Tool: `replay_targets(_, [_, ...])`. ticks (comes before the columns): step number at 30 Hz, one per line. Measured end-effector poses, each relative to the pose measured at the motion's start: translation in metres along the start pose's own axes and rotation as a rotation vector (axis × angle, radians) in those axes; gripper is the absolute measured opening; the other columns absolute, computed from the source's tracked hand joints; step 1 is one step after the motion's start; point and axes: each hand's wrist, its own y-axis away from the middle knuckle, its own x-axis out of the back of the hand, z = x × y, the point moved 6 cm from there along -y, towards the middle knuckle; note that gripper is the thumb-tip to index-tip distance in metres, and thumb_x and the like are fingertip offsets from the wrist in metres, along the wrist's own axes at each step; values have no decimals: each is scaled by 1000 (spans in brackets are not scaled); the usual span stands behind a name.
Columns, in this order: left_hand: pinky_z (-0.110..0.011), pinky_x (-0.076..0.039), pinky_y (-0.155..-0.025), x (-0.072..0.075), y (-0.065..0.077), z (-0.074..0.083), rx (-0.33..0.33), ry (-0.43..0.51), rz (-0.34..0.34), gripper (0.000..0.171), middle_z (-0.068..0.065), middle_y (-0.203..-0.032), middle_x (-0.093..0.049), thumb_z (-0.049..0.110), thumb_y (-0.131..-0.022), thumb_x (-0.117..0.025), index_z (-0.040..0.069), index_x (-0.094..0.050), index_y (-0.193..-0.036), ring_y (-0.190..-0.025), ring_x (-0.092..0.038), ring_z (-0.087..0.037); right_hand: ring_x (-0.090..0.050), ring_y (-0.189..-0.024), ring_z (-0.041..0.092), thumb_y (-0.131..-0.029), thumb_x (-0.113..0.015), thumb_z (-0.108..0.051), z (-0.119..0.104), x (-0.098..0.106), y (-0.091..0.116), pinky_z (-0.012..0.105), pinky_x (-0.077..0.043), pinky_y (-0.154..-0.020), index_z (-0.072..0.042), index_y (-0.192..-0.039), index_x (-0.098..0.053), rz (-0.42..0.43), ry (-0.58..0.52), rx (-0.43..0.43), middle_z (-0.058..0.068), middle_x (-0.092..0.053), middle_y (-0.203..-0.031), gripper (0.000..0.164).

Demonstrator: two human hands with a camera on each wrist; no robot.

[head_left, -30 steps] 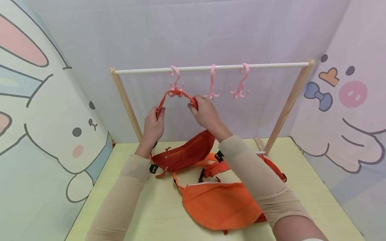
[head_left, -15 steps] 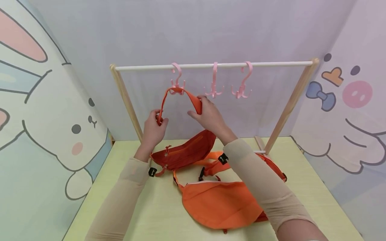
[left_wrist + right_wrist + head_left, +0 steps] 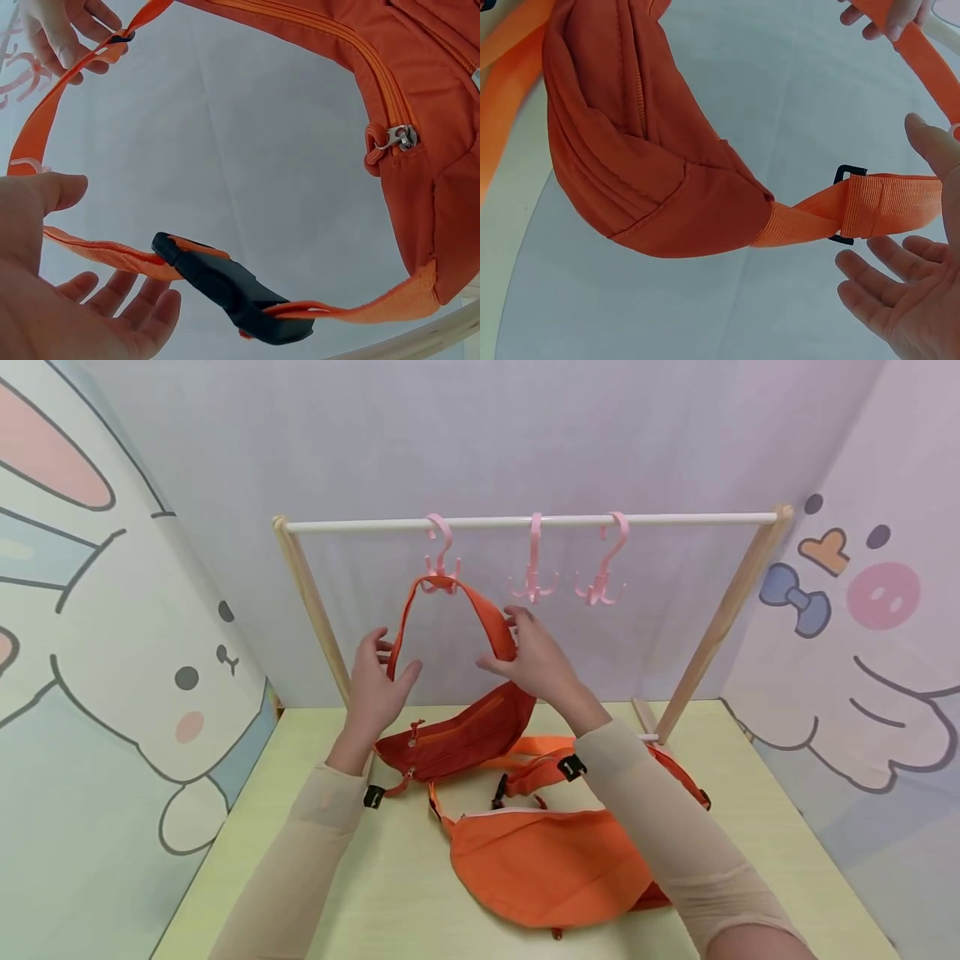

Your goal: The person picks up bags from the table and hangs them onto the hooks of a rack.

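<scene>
- Two hands are raised below a white rod (image 3: pixel 345 527). The left hand (image 3: pixel 375 689) has thumb and fingers spread, gripping nothing, with the orange strap (image 3: pixel 491 614) passing between them. Whether its fingertips touch the strap is hard to tell.
- Just beside the left hand's fingers is a black buckle (image 3: pixel 217 285) on the strap. A careless withdrawal could catch it and tug everything sideways.
- Above and between the hands, the strap's top appears to lie over the prongs of a pink hook (image 3: pixel 447 540); how securely is unclear. A shallow catch could let the strap slip off, and an uneven load could tip the hook or slide it along the rod.
- Below and between the hands is the dark orange bag (image 3: pixel 457 739), tilted, its right end higher. With neither hand gripping, a slipped strap would likely drop it.
- The right hand (image 3: pixel 543 664) is also spread, holding nothing, near a black slide adjuster (image 3: pixel 849 171). Lifting it could knock the middle hook (image 3: pixel 533 560) above.
- Lower than the right hand, a brighter orange bag (image 3: pixel 551 868) lies on the table (image 3: pixel 405 877); the two bags could tangle.
- Beyond the right hand hangs a third hook (image 3: pixel 609 560).
</scene>
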Motion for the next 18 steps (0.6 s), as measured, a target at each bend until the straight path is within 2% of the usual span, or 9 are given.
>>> replay_targets(10, [-55, -48, -102, 10, 15, 7, -74, -54, 77, 77, -17, -148, -48, 26, -97, -78, 6, -37, -160, -133, -46, -34, -53, -134, 31, -88, -86, -51, 11, 6, 20, 52, -48, -110, -7, -163, -32, 4, 14, -1, 14, -50, -152, 102])
replay_targets(16, [-56, -46, -107, 16, 27, 16, -156, -120, 125, 78, -17, -151, -44, 24, -96, -79, 4, -38, -158, -139, -43, -32, -50, -139, 33, -86, -83, -61, 21, 12, 30, 54, -46, -112, -6, -163, -32, 2, 18, -17, 15, -49, -155, 107])
replay_targets(18, [-57, -46, -107, 16, 30, 18, -185, -144, 136, 77, -17, -152, -44, 25, -95, -79, 4, -38, -157, -139, -43, -32, -49, -139, 33, -86, -84, -60, 24, 14, 34, 54, -46, -111, -7, -164, -31, 2, 24, -25, 16, -48, -155, 108])
